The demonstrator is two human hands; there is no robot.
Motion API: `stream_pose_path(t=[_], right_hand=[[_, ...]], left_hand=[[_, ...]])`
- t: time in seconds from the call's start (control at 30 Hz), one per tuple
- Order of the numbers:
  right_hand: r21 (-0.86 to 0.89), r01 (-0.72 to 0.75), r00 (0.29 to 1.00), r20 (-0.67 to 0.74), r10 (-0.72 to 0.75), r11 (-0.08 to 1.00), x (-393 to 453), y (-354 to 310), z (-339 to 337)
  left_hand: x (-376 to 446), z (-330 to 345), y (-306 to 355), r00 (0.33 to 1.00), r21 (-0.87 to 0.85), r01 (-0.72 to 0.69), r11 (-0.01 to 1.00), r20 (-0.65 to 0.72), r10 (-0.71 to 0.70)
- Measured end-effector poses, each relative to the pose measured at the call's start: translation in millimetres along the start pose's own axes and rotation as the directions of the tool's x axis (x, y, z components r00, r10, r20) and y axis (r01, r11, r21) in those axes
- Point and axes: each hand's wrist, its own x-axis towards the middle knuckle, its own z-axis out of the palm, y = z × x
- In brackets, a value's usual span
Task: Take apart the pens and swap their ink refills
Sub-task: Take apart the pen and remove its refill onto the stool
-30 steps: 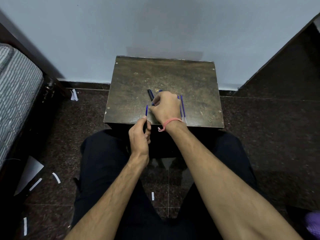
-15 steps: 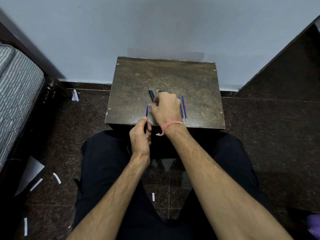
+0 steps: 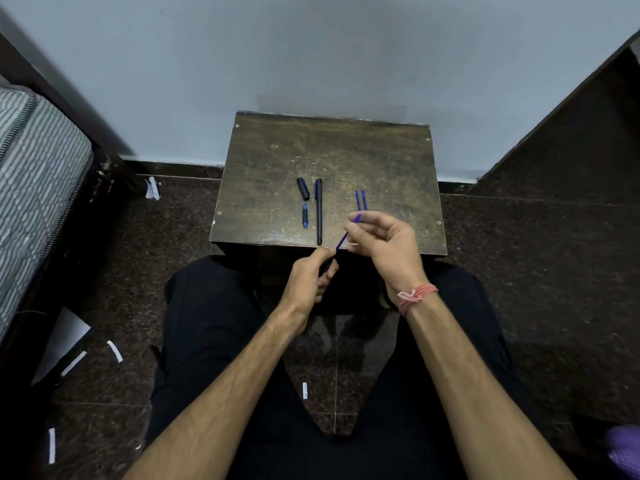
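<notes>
A small dark wooden table stands against the wall. On it lie a black pen cap, a short blue pen tip piece and a whole black pen, side by side. Two blue ink refills lie to their right. My left hand grips a dark pen barrel just off the table's near edge. My right hand pinches a blue refill that slants from the barrel's mouth up to my fingers.
A striped mattress on a dark bed frame is at the left. White paper scraps lie on the dark speckled floor. A dark panel rises at the right. My legs in black trousers sit under the table's front.
My right hand lifted off the table parts and came toward me, now holding a blue refill. My left hand dropped back below the table edge with the barrel. The parts on the table are uncovered.
</notes>
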Motion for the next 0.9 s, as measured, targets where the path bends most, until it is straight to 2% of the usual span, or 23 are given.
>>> stream_pose_path(t=[0.07, 0.17, 0.33, 0.43, 0.57, 0.7, 0.9], right_hand=[[-0.005, 0.011, 1.000, 0.030, -0.011, 1.000, -2.0, -1.5, -2.4], [-0.123, 0.004, 0.993, 0.116, 0.011, 0.992, -6.6, 4.6, 1.7], [-0.083, -0.003, 0.997, 0.076, 0.009, 0.997, 4.8, -1.8, 17.6], [-0.087, 0.025, 1.000, -0.016, -0.027, 0.996, 23.7, -11.0, 36.5], [-0.245, 0.040, 0.993, -0.098, -0.066, 0.969, 49.6, -13.0, 71.2], [-0.582, 0.062, 0.979, -0.122, -0.163, 0.811, 61.6, -5.2, 106.9], [-0.814, 0.129, 0.980, 0.017, -0.199, 0.566, 67.5, 2.3, 137.5]], left_hand=[[-0.1, 1.2, 0.9, 1.000, 0.002, -0.013, 1.000, -0.003, 0.013], [-0.1, 1.8, 3.4, 0.999, -0.003, -0.044, 0.999, -0.016, 0.044], [0.2, -1.3, 4.6, 0.990, -0.034, -0.113, 0.993, -0.090, 0.110], [3.0, -6.6, 5.0, 0.952, -0.049, -0.189, 0.981, -0.255, 0.171], [6.3, -16.8, 4.6, 0.827, -0.017, -0.278, 0.960, -0.512, 0.231], [6.0, -23.2, 3.5, 0.761, -0.089, -0.237, 0.967, -0.635, 0.128], [6.8, -25.9, 5.7, 0.756, -0.113, -0.281, 0.953, -0.638, 0.147]])
